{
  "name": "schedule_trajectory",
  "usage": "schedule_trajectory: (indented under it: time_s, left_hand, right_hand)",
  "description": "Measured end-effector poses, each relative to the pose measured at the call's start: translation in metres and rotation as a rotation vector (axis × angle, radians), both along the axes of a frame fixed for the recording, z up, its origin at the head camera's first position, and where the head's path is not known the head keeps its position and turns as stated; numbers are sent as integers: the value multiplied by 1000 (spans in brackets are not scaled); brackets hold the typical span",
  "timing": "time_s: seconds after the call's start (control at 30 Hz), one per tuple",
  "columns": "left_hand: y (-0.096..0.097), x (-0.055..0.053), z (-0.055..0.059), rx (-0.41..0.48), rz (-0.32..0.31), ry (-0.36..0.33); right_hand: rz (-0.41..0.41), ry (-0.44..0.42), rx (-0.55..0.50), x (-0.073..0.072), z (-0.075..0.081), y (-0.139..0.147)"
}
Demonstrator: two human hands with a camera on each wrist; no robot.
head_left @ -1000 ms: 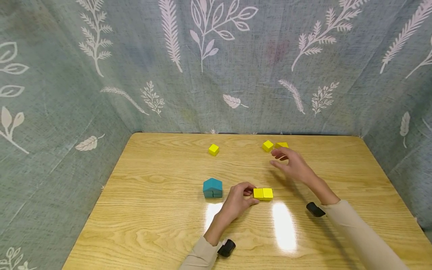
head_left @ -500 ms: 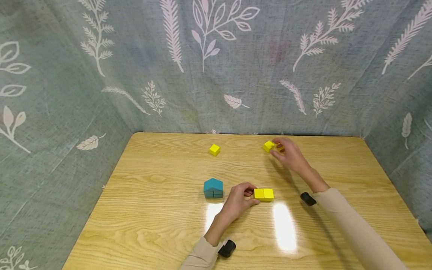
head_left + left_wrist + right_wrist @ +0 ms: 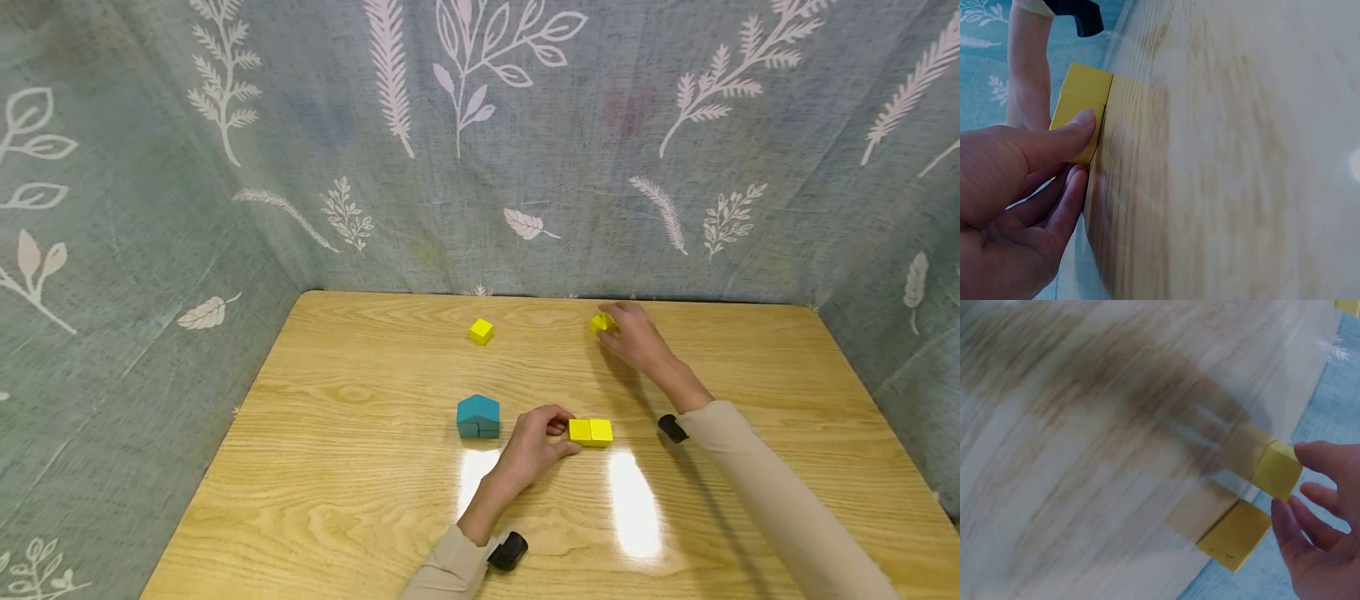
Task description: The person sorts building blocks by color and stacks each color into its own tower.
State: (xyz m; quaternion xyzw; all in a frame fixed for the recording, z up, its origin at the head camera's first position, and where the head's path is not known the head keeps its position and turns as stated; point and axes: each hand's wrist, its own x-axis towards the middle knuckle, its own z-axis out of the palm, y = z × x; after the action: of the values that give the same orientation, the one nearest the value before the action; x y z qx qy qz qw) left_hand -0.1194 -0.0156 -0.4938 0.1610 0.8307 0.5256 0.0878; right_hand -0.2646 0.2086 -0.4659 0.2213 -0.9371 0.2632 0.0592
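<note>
Near the middle of the table, two yellow blocks (image 3: 590,432) stand side by side and touching. My left hand (image 3: 531,448) pinches the left one, thumb on the near face (image 3: 1079,131) and fingers behind it. At the far side, my right hand (image 3: 636,337) holds a yellow cube (image 3: 1279,470) between thumb and fingertips; the cube (image 3: 600,323) is partly covered by the fingers in the head view. Close by it in the right wrist view lies another yellow block (image 3: 1235,534), which the hand hides in the head view.
A teal house-shaped group of blocks (image 3: 478,417) stands left of my left hand. Another yellow cube (image 3: 482,331) lies near the back edge. Patterned cloth (image 3: 420,208) encloses the wooden table (image 3: 337,483) at the back and sides.
My right hand has moved slightly left and away from me, from beside the far yellow cube to a pinch on it. The left hand stays at the paired blocks.
</note>
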Motion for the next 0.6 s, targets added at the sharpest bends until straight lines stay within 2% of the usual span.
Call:
schedule_trajectory:
  time_s: [0.13, 0.4, 0.6]
  left_hand:
    - [1, 0, 0, 2, -1, 0]
    - [0, 0, 2, -9, 2, 3]
    - [0, 0, 1, -7, -2, 16]
  right_hand:
    - [16, 2, 23, -3, -3, 2]
    - [44, -26, 12, 1, -1, 2]
    - [55, -30, -48, 7, 1, 4]
